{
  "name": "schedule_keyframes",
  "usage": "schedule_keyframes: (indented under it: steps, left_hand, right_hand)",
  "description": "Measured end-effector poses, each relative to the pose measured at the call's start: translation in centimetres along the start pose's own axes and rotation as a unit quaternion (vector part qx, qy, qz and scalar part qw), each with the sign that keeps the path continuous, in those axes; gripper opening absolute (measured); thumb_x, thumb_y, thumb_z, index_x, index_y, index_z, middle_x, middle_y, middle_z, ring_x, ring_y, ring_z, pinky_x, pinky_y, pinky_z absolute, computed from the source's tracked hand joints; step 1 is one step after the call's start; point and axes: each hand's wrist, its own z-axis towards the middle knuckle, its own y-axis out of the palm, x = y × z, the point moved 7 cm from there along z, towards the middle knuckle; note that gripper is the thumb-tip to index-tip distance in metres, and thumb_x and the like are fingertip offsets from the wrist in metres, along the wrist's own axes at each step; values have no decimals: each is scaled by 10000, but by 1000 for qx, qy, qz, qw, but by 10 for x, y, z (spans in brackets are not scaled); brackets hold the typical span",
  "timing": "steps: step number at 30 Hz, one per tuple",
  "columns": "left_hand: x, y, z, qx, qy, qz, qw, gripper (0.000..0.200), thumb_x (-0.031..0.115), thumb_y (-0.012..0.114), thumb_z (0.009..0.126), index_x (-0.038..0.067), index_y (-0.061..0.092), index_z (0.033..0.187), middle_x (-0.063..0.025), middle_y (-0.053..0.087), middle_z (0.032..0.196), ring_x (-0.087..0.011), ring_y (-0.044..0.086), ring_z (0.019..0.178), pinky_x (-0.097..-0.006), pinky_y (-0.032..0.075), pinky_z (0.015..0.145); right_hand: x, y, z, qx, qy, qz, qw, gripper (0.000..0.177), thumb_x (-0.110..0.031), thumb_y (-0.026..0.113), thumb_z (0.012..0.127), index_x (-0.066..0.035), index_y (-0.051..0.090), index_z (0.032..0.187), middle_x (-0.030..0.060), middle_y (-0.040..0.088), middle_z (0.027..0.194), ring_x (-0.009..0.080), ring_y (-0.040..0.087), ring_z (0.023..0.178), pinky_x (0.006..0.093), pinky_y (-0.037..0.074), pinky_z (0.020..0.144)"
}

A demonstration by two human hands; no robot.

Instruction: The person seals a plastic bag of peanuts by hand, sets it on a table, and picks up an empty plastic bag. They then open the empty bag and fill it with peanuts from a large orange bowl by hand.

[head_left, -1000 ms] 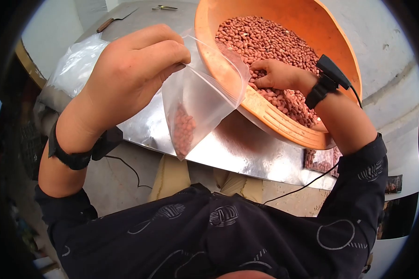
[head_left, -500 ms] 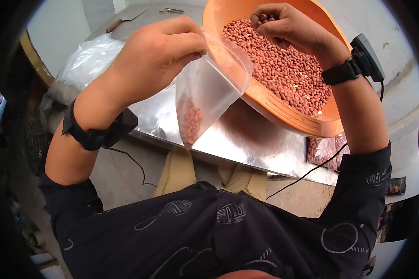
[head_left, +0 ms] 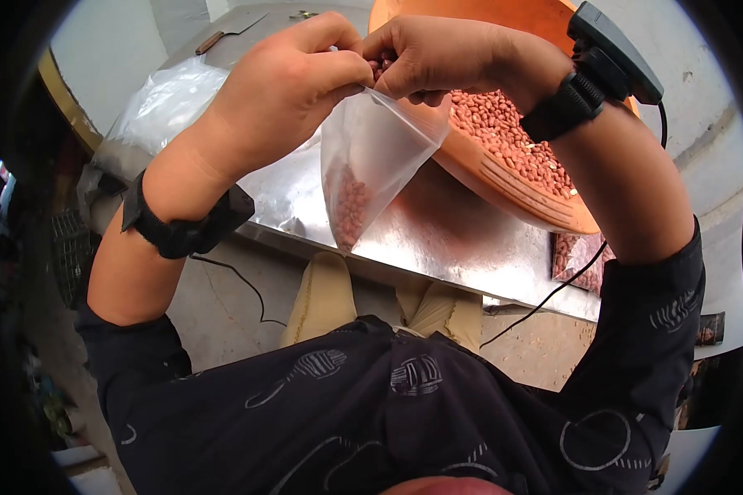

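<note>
My left hand (head_left: 293, 87) pinches the top edge of a clear plastic bag (head_left: 388, 136), which hangs tilted with a small heap of peanuts (head_left: 351, 206) in its lower corner. Closed around a handful of red-skinned peanuts (head_left: 380, 66), my right hand (head_left: 437, 58) is at the bag's mouth, close against the left fingers. Behind and below the right wrist stands an orange basin (head_left: 512, 190) holding many loose peanuts (head_left: 504, 136). The right hand and forearm hide part of the basin.
A stack of clear plastic bags (head_left: 169, 103) lies on the metal table (head_left: 446, 235) at left. Behind it rest a wooden-handled knife (head_left: 227, 35) and a small metal tool (head_left: 303, 15). Filled peanut packs (head_left: 578, 260) lie at the right edge. Black cables (head_left: 545, 305) trail from both wrist devices.
My right hand has moved left from above the basin to the bag's mouth, carrying the peanuts. The left hand still holds the bag, nearly in place.
</note>
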Motion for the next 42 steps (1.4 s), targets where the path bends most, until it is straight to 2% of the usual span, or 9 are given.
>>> schedule_keyframes:
  steps: [9, 14, 19, 24, 25, 28, 30, 38, 42]
  left_hand:
    - [6, -2, 2, -8, -4, 12, 1000, 169, -60, 681, 776, 29, 646, 914, -66, 572, 920, -219, 602, 784, -302, 498, 677]
    - [7, -1, 4, -4, 14, 22, 1000, 145, -55, 677, 790, 19, 642, 910, -72, 590, 931, -227, 607, 785, -307, 502, 680]
    - [12, -1, 4, 4, 23, 22, 999, 144, -58, 667, 801, 4, 631, 926, -83, 610, 940, -239, 605, 782, -319, 504, 687]
    - [5, 0, -7, -34, 1, 34, 999, 168, -47, 669, 800, -5, 624, 956, -103, 610, 910, -242, 597, 768, -316, 493, 678]
    - [5, -1, -8, -37, -4, 19, 999, 173, -34, 681, 796, -3, 624, 956, -103, 606, 907, -238, 592, 765, -310, 487, 672]
    - [6, -3, -8, -47, -16, -20, 999, 188, 6, 716, 782, 1, 624, 946, -97, 585, 898, -222, 575, 757, -292, 471, 655]
    - [7, -4, -7, -57, -22, -42, 997, 195, 35, 741, 773, 2, 625, 926, -86, 561, 889, -206, 559, 751, -282, 460, 646]
    - [1, 4, 0, -97, -35, -107, 989, 190, 38, 767, 748, -8, 621, 861, -81, 507, 885, -191, 533, 748, -275, 463, 635]
    - [3, 6, 2, -99, -33, -111, 988, 194, 20, 764, 737, -9, 612, 854, -88, 514, 900, -193, 536, 752, -273, 465, 643]
  right_hand:
    - [-8, 8, -2, -7, -110, -178, 978, 371, -58, 678, 782, 26, 624, 1139, 77, 678, 953, 142, 643, 865, 257, 515, 764]
    - [1, 7, 9, -33, -219, -202, 954, 245, -106, 673, 842, 7, 649, 1059, 54, 654, 857, 119, 619, 713, 245, 505, 631]
    - [-17, 0, -21, -19, 29, -49, 998, 194, -111, 652, 873, 11, 665, 1023, 55, 670, 857, 119, 640, 722, 245, 536, 682]
    - [47, -65, -51, 81, 82, 101, 988, 82, -102, 637, 899, -30, 664, 926, 5, 609, 733, 85, 591, 623, 207, 487, 568]
    - [78, -76, -62, 112, 134, 35, 984, 313, -170, 694, 842, -6, 616, 1096, 88, 661, 900, 145, 675, 733, 278, 559, 648]
    - [149, -68, -97, 4, 338, -44, 940, 453, -290, 688, 855, -32, 541, 1197, 126, 621, 993, 220, 693, 668, 353, 594, 569]
    - [183, -55, -124, -37, 430, -35, 901, 807, -441, 759, 790, -82, 391, 1412, 156, 612, 1007, 262, 687, 655, 393, 597, 590]
    - [180, 10, -72, -38, 246, 190, 950, 954, -401, 743, 837, -117, 154, 1531, 51, 614, 781, 149, 614, 603, 298, 536, 528]
    - [167, 9, -40, 2, 180, 97, 979, 795, -251, 698, 865, -111, 248, 1506, 38, 586, 706, 135, 587, 541, 277, 500, 459]
